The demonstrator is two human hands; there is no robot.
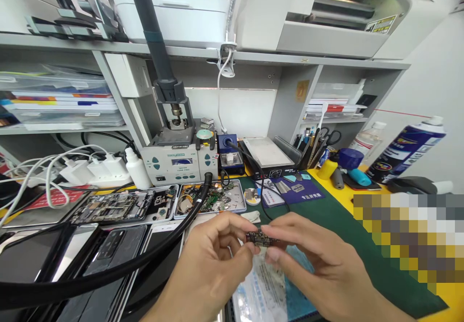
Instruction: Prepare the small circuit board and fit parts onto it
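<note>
A small dark circuit board [259,238] is held up between both hands, over the front middle of the bench. My left hand [217,259] pinches its left end between thumb and fingers. On the other side, my right hand [319,259] grips the right end with thumb and fingertips. Beneath the hands lie a clear plastic bag with printing [263,283] and a blue cloth-like piece [299,283], partly hidden by my right hand.
A thick black hose [159,249] crosses the left side above several phones. Behind stand a soldering station [174,165], a parts tray [235,197] and a flat heating plate [268,153]. A spray can [406,148] leans at the right on the green mat [384,264].
</note>
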